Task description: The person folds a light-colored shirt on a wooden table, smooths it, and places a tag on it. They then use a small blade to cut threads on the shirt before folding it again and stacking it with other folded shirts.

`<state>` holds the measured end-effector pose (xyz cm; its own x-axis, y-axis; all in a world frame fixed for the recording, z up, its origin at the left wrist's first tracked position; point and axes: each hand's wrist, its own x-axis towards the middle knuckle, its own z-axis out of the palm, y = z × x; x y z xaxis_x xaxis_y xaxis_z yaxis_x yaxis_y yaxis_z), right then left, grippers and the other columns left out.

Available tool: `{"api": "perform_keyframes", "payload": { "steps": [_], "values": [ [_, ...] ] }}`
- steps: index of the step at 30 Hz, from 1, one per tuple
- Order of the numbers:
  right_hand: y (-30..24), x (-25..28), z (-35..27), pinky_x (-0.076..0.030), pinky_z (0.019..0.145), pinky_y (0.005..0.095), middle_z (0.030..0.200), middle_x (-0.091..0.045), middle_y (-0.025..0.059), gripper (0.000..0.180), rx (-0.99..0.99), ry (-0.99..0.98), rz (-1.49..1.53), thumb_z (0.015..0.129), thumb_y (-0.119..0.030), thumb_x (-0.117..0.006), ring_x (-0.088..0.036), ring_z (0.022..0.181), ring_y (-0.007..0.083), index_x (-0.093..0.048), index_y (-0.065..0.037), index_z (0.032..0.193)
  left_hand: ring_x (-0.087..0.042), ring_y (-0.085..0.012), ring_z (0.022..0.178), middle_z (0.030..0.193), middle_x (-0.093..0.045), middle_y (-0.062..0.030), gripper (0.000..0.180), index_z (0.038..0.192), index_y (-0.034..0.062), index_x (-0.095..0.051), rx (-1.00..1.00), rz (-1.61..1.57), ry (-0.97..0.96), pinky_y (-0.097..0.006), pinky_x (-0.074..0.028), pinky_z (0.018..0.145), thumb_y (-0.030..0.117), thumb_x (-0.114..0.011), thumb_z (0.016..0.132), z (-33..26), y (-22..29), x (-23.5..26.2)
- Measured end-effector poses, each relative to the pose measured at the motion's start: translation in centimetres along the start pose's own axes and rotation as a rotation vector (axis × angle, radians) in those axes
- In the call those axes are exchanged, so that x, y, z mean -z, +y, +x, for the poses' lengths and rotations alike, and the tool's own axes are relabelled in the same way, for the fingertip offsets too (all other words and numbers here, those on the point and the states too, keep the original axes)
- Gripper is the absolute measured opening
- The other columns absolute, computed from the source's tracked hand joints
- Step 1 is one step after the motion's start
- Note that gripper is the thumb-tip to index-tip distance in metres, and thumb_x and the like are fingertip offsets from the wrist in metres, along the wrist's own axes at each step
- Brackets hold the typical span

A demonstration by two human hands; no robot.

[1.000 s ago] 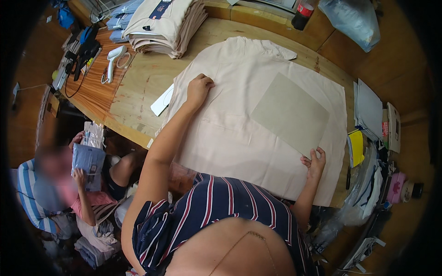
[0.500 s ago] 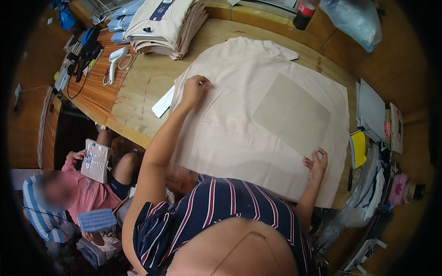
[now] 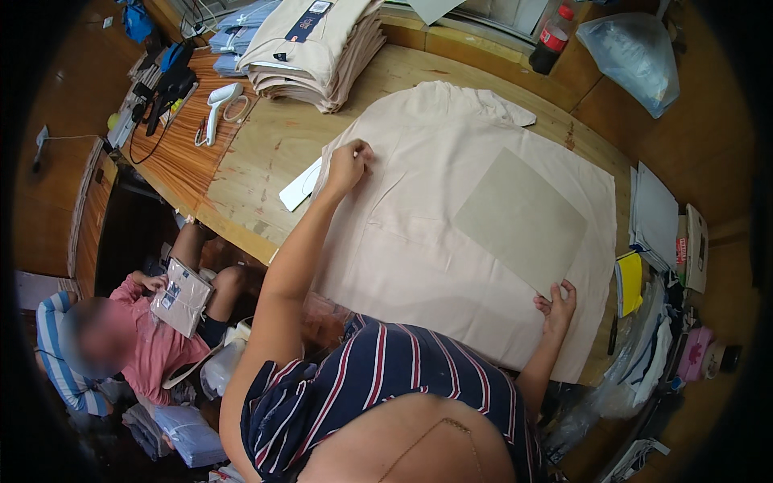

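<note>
A pale cream garment, apparently a shirt, lies spread across the wooden table. On its right half rests a flat grey-beige board, set at a slant. My right hand grips the board's near corner between thumb and fingers. Over the garment's upper left part is my left hand, its fingers pinched together. What sits between those fingertips is too small to make out. A white card tag with a string sticks out beside the garment's left edge, close to my left wrist.
Folded cream garments are stacked at the back left, near a white handheld scanner. A dark drink bottle stands at the back. Papers and a yellow packet line the right edge. Another person sits lower left, holding a packed garment.
The whole view has shifted slightly, moving the scene down and right. Both hands keep their places on the garment and board. The seated person's blue packet has been lowered.
</note>
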<state>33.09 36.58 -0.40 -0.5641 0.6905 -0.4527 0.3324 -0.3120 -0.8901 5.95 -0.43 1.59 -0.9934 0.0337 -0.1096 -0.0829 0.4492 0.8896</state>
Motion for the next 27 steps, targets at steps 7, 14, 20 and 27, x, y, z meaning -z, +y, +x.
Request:
{"api": "perform_keyframes", "payload": {
  "steps": [7,14,20,27],
  "values": [
    [0.0,0.0,0.1,-0.045,0.038,0.0228,0.065,-0.055,0.0147,0.033,-0.004,0.005,-0.005,0.082,-0.014,-0.055,-0.057,0.047,0.0202,-0.036,-0.004,0.107,-0.056,-0.0199,0.069,0.079,-0.056,-0.0093,0.008,0.071,-0.0019,-0.061,-0.357,0.236,-0.046,-0.028,-0.044,0.062,0.004,-0.065,0.066,-3.4,-2.4,-0.9],
    [0.0,-0.1,0.3,-0.045,0.038,0.0227,0.067,-0.055,0.0145,0.033,0.014,-0.006,0.003,0.081,-0.014,-0.055,-0.057,0.047,0.0203,-0.036,-0.004,0.106,-0.051,-0.0246,0.066,0.077,-0.051,-0.0129,0.01,0.082,-0.0012,-0.049,-0.465,0.245,0.132,-0.032,-0.041,0.06,-0.004,-0.046,0.073,-2.5,-3.8,-0.7],
    [-0.2,0.1,-0.1,-0.045,0.039,0.0233,0.074,-0.054,0.0154,0.035,-0.012,-0.007,0.017,0.081,-0.012,-0.056,-0.056,0.047,0.0198,-0.036,-0.003,0.109,-0.05,-0.0262,0.062,0.072,-0.053,-0.0141,0.02,0.086,-0.0015,-0.049,-0.153,0.06,0.803,-0.037,-0.04,0.056,0.013,-0.038,0.079,-6.7,-6.3,10.8],
    [-3.1,-1.8,-2.9,-0.04,0.047,0.021,0.099,-0.05,0.0054,0.04,0.183,-0.395,0.339,0.081,-0.011,-0.055,-0.053,0.064,0.0136,-0.036,-0.008,0.116,-0.041,-0.0316,0.094,0.098,-0.046,-0.0172,0.028,0.099,-0.0004,-0.047,0.02,0.658,1.246,-0.041,-0.031,0.082,0.021,-0.048,0.082,-19.8,-10.2,14.4]
  ]
}}
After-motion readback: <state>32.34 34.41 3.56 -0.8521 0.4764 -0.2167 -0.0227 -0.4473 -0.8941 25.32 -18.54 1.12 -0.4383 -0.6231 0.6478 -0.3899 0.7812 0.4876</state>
